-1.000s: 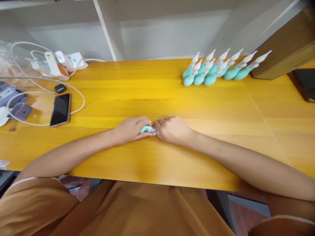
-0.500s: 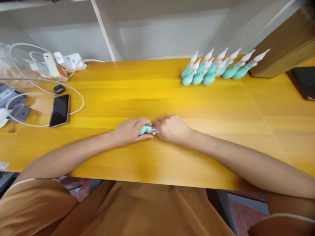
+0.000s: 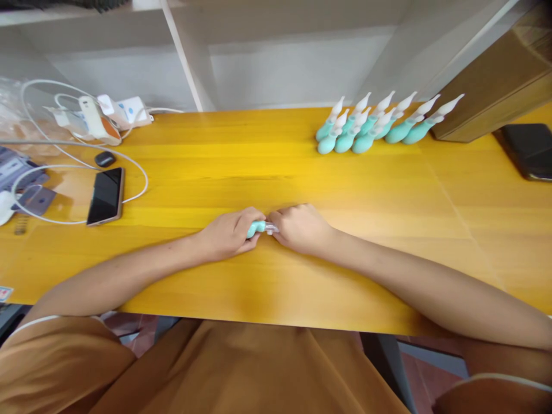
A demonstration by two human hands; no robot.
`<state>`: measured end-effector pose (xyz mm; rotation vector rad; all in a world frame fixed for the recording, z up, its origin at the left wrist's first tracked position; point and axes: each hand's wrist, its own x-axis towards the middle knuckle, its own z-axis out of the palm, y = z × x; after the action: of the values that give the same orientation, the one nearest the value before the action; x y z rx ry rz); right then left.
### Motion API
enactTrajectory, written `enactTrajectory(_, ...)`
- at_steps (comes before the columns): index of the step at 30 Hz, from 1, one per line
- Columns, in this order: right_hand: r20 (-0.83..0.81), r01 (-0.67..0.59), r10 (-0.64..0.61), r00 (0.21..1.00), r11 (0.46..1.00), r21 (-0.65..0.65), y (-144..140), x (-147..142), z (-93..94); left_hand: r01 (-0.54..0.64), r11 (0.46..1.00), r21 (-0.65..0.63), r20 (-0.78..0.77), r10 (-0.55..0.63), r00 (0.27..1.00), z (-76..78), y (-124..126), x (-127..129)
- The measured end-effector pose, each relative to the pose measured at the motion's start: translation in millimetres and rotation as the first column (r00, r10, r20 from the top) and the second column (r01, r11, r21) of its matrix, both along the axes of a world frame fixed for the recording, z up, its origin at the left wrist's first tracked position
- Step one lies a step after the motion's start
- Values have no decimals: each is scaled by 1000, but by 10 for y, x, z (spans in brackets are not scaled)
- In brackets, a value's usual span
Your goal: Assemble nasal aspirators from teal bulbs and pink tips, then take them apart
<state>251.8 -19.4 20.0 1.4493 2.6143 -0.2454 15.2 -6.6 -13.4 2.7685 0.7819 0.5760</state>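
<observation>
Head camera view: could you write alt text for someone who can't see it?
Two bare hands meet at the middle of a yellow wooden table: the left hand grips a small teal rubber bulb, the right hand pinches its clear plastic tip. A cluster of teal bulbs with white nozzles stands far right; a black smartphone lies left.
</observation>
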Motion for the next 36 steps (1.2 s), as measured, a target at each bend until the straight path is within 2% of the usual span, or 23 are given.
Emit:
enactTrajectory(4,0,-6,6,1000,1000,-1,8,9,-1,24,1000,-11,-1,-24,1000,9,-8,3)
enactTrajectory(8,-26,-27,26,999,999,-20,14,19,0,47,992,-118,45,-42,998,48,5,-31)
enactTrajectory(11,-77,-49,47,996,998,-26,31,36,-3,3,971,-240,61,12,998,90,29,-57)
enactTrajectory(14,-200,-30,21,980,999,-45,90,89,1,-67,954,-292,88,97,991,124,60,-59)
enactTrajectory(17,-433,-33,-51,900,982,-184,194,195,33,-141,949,-283,168,193,967,134,96,-45)
enactTrajectory(18,-515,-70,-84,853,960,-272,230,236,51,-164,946,-279,190,222,956,131,109,-42)
enactTrajectory(20,-638,-168,-181,749,879,-447,286,309,92,-190,944,-272,226,254,940,114,132,-42)
enactTrajectory(22,-685,-206,-284,671,816,-540,313,354,135,-154,953,-261,245,220,944,87,152,-49)
enactTrajectory(23,-695,-190,-313,647,817,-545,315,364,156,-113,961,-252,249,177,952,71,159,-55)
enactTrajectory(25,-699,-123,-317,641,857,-501,307,364,200,-28,972,-233,241,86,967,42,165,-68)
enactTrajectory(29,-649,28,-236,723,949,-313,288,351,304,66,970,-233,216,-14,976,24,151,-82)
enactTrajectory(32,-592,129,-180,786,983,-129,296,383,398,77,946,-315,185,-19,983,43,135,-74)
enactTrajectory(36,-476,179,-152,866,984,12,317,567,588,21,919,-393,154,43,987,42,137,-56)
